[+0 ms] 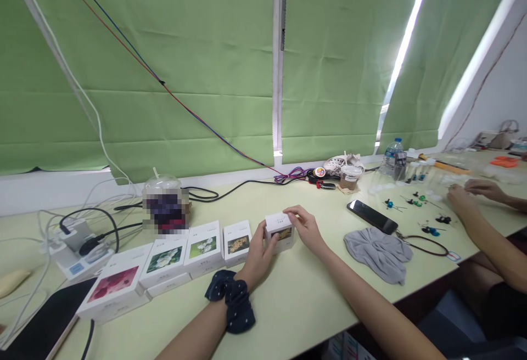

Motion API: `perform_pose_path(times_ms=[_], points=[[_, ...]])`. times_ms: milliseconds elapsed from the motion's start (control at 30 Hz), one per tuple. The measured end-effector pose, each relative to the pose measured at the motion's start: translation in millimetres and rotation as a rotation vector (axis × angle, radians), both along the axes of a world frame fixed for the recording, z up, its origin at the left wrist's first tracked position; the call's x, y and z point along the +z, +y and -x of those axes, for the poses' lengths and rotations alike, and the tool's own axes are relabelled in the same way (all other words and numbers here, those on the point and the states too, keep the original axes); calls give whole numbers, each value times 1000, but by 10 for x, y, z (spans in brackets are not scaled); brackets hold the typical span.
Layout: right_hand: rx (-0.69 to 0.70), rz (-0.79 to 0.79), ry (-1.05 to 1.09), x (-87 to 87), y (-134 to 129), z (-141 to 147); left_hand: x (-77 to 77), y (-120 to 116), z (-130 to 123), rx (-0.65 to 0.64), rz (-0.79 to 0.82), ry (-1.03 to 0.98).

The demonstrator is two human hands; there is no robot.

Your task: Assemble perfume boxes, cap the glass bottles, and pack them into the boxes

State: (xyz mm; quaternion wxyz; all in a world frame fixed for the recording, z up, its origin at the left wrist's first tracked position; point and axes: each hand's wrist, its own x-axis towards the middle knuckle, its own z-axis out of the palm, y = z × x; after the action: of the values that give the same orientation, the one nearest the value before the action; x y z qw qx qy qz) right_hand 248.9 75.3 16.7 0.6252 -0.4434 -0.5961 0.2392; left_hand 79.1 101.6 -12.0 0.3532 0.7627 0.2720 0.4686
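A small white box (pixel 280 220) with a yellow flower picture stands on the table, held between both hands. My left hand (pixel 260 256) wraps round its left side and lower front, a dark dotted scrunchie on the wrist. The fingers of my right hand (pixel 305 229) press on its upper right edge. To the left is a row of white boxes: one with yellow flowers (pixel 237 243), one with white blossoms on green (pixel 203 247), one with a white flower (pixel 164 259), and a pink-flower box (pixel 115 282) at the far left.
Right of my hands lie a black phone (pixel 373 216) and a grey cloth (pixel 379 254). A lidded cup (pixel 349 178) and a bottle (pixel 394 156) stand behind. Another person's hands (pixel 463 195) work near small blue and green parts. A power strip (pixel 84 256) and cables are at left.
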Motion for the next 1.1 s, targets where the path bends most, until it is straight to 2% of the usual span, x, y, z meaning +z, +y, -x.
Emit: perform_pose_path(times_ms=[233, 500, 667, 1100], points=[[57, 80, 121, 47, 13, -6, 16, -2, 3, -24, 22, -4], [73, 107, 219, 36, 10, 11, -137, 34, -16, 45, 25, -68], [101, 144, 233, 8, 17, -8, -147, 36, -5, 60, -29, -31], [153, 87, 244, -49, 15, -27, -124, -27, -16, 58, -60, -47]])
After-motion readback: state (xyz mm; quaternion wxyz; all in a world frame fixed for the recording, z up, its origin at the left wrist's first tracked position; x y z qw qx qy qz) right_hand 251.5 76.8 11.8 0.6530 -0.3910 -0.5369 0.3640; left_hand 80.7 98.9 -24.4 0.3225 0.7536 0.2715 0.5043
